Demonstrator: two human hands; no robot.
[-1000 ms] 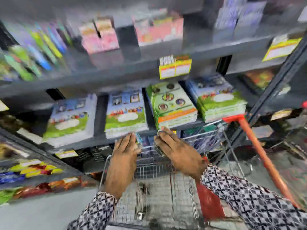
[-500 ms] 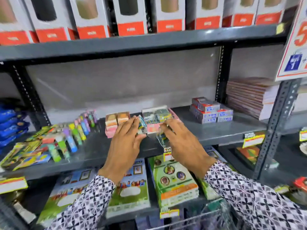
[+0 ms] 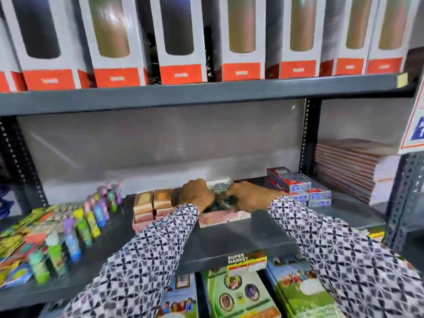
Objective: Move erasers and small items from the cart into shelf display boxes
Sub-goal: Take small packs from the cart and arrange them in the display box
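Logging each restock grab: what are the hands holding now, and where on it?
Both hands, left hand and right hand, clutch small packets over the pink display box; the exact grip point cannot be told.

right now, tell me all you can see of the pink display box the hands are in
The pink display box is a low, open-topped carton, apparently cardboard, with a blurred printed front wall. It sits flat on the grey shelf, right of the brown-topped packs. Both hands, left and right, reach inside over small dark-wrapped items.
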